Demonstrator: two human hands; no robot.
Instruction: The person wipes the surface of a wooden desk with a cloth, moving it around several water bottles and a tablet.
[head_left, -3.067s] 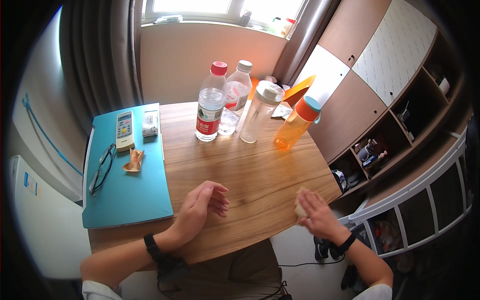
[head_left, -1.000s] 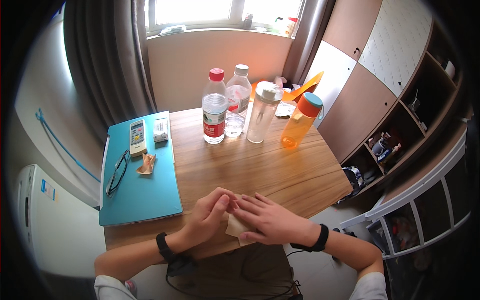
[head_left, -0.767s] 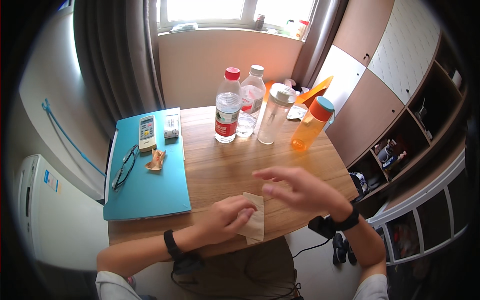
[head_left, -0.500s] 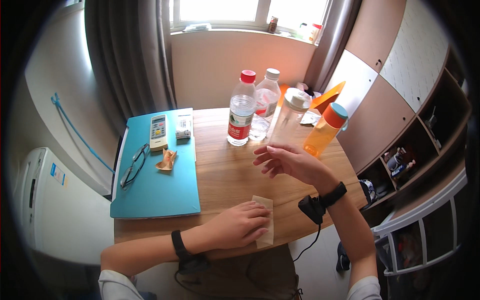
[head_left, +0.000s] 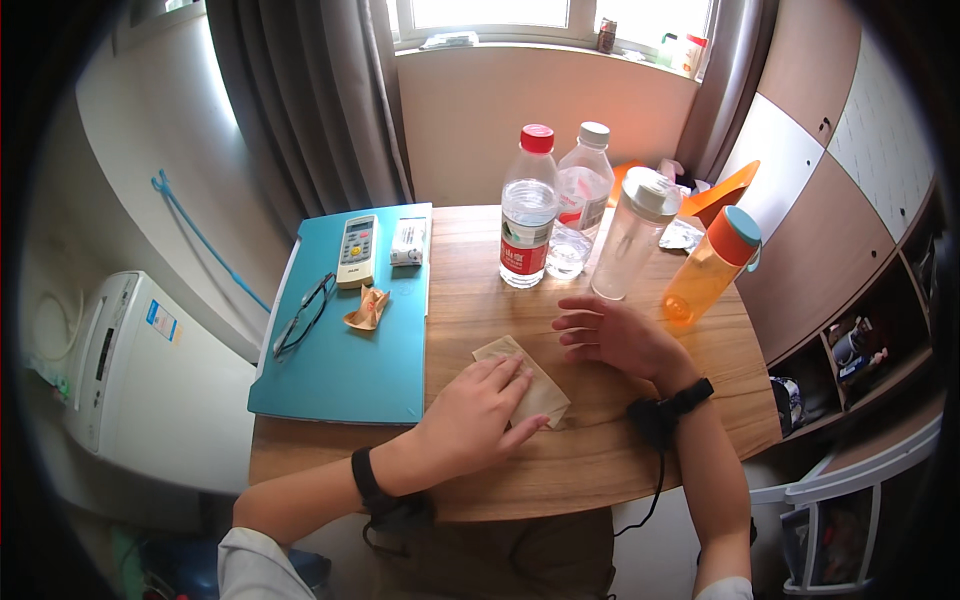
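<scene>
My left hand (head_left: 472, 412) lies over a thin tan sheet of paper (head_left: 546, 392) on the wooden table, fingers stretched out and resting on it. Part of the sheet is hidden beneath the palm and fingers. To the right of the paper, my right hand (head_left: 628, 342) is held with its fingers apart and nothing in them. Just beyond it stand a clear tumbler with a white lid (head_left: 630, 240) and an orange bottle with a teal lid (head_left: 705, 272). Each wrist wears a black strap with a small device.
On the left, a teal folder (head_left: 350, 385) carries a remote control (head_left: 357, 252), a small white pack (head_left: 408, 242), eyeglasses (head_left: 306, 315) and a crumpled orange-brown wrapper (head_left: 368, 308). Behind the hands stand a red-capped water bottle (head_left: 527, 220) and a white-capped bottle (head_left: 580, 205). A dark cable hangs from the right wrist.
The sheet now lies farther from the near edge, slanted and showing wider, with my left hand still on it. My right hand's fingers have spread. The whole view has shifted.
</scene>
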